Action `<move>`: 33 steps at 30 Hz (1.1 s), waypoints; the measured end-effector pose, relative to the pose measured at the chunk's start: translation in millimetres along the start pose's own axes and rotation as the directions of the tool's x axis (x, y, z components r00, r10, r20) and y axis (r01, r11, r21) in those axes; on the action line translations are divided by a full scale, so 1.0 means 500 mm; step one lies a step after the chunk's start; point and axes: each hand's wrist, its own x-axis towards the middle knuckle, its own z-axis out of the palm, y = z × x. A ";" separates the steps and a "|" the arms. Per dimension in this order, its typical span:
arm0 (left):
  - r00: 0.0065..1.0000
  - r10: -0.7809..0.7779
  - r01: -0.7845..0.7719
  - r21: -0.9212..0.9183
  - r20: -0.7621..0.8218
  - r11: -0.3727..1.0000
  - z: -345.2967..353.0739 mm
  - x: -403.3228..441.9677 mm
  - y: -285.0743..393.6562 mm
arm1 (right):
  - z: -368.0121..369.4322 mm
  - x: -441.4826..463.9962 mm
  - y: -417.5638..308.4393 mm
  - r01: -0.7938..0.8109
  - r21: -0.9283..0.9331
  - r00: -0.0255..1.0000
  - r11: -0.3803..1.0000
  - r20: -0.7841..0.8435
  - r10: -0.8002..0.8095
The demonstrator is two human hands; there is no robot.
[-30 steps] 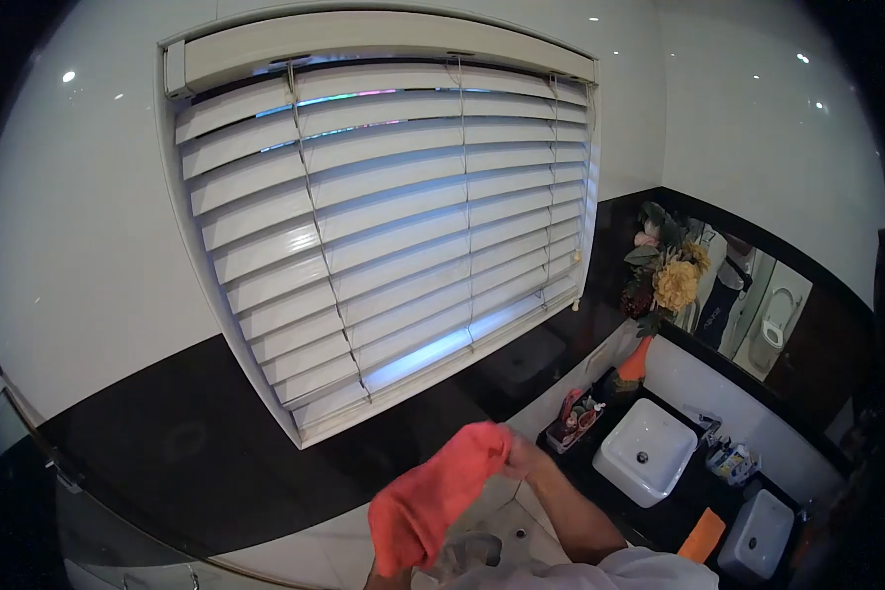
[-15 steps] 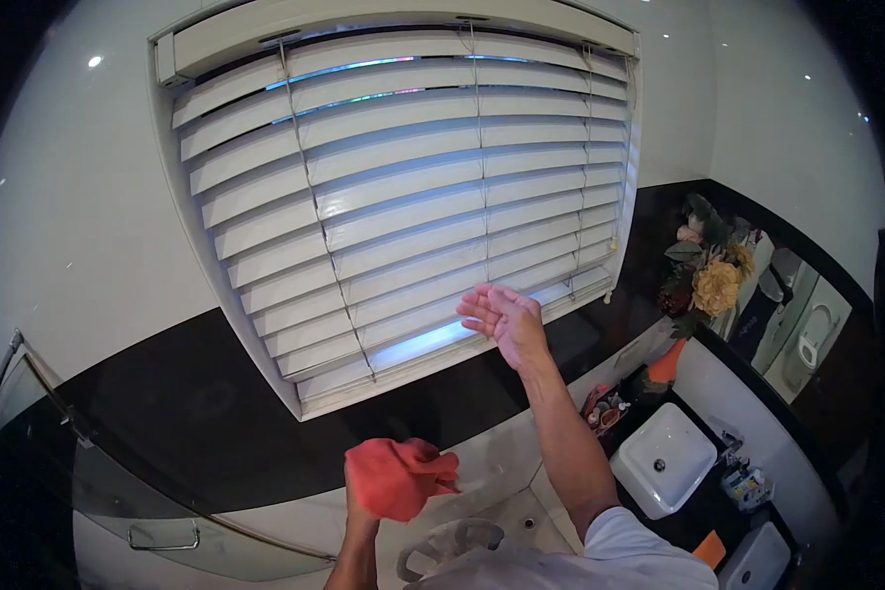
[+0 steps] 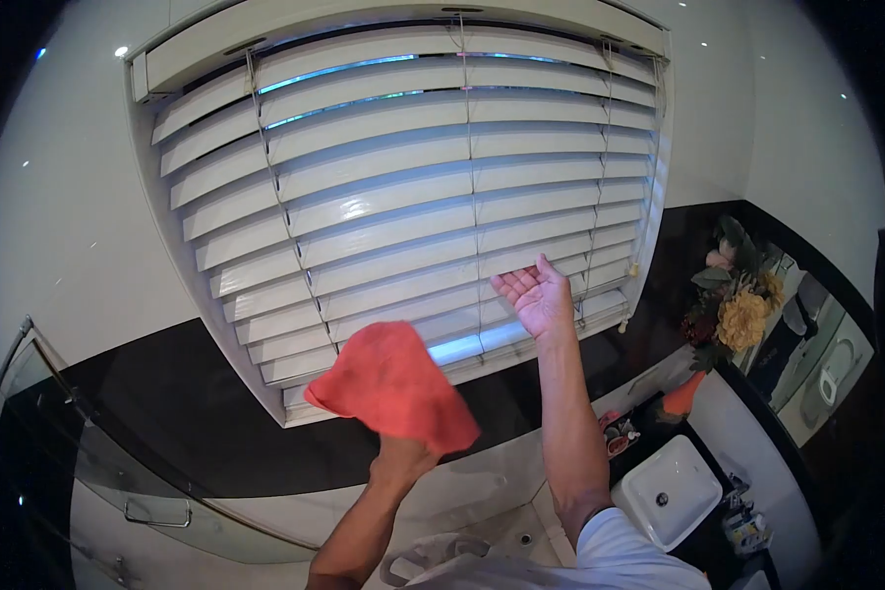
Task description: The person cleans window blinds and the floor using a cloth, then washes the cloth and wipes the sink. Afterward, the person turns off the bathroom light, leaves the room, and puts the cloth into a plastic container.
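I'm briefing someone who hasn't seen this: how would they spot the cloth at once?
Start at the big white slatted blind. In front of its lower left part, a red cloth covers most of the person's left hand. Its plain bright red sets it apart from the white blind and the black wall band behind it.

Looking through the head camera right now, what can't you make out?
In the head view:
Left hand: fingers hidden by the red cloth.
Cloth's lower right edge: blurred.
Right hand: angle leaves contact with the white window blinds unclear.
Outdoors: mostly hidden behind those blinds.
Toiletries beside the sink: lettering too small to read.
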 end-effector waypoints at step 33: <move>0.997 -0.010 -0.042 0.654 0.077 0.755 0.084 0.164 -0.172 | 0.027 0.008 0.027 -0.025 0.036 0.975 0.999 0.220 0.016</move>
